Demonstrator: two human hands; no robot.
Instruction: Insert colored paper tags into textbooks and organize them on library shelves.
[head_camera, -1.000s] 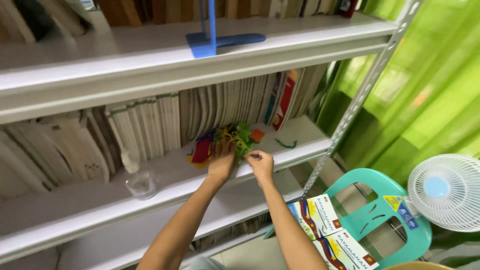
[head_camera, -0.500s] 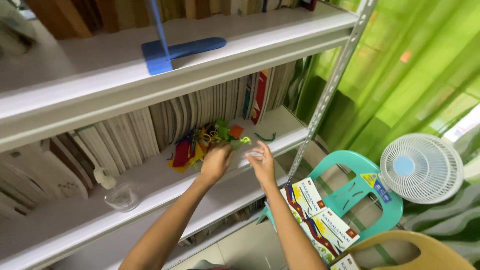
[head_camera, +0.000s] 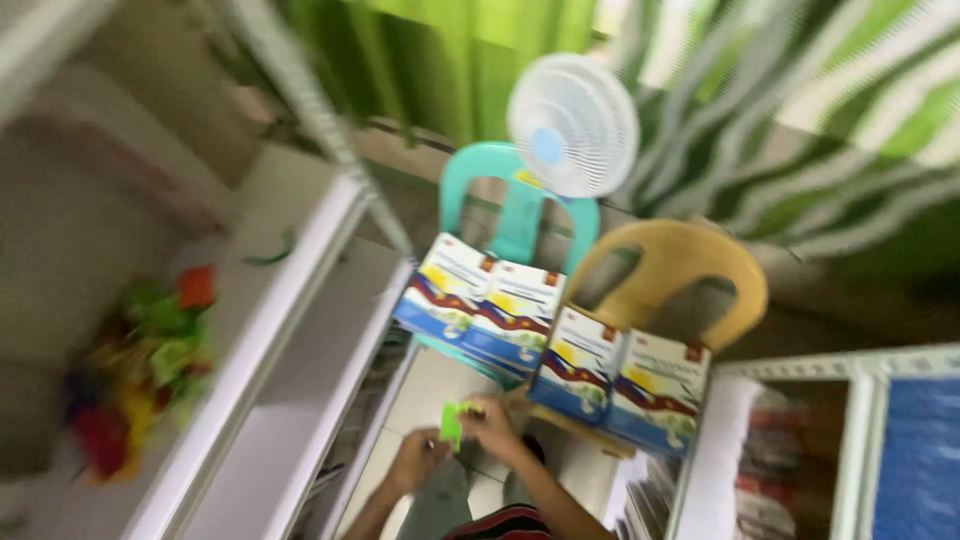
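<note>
Fingers of the right hand (head_camera: 492, 425) pinch a small bright green piece (head_camera: 452, 424), which stands up between the two hands low in the view, over the person's lap. The left hand (head_camera: 415, 462) sits just beside it, fingers curled toward the lower edge of the piece; the blur hides whether they touch it or close on anything, so that grip cannot be told.

A moment ago both hands were up at the white shelf (head_camera: 262, 330), working in the pile of coloured pieces (head_camera: 140, 375). Now they are drawn back to the body and the head has swung right, so the pile lies well apart at the left edge, smeared by motion, with one green scrap (head_camera: 268, 256) lying alone further along the shelf. One green piece, judged from this, has come away from the pile and is being handled apart from the others, while the rest remain on the shelf.

Beyond the hands stand a teal plastic chair (head_camera: 520, 205) and a yellow plastic chair (head_camera: 690, 270), each carrying a pair of blue-and-white boxes (head_camera: 480, 300). A white table fan (head_camera: 572, 125) rises behind them against green curtains (head_camera: 470, 60). Another white shelf unit (head_camera: 800, 400) stands at the right.
</note>
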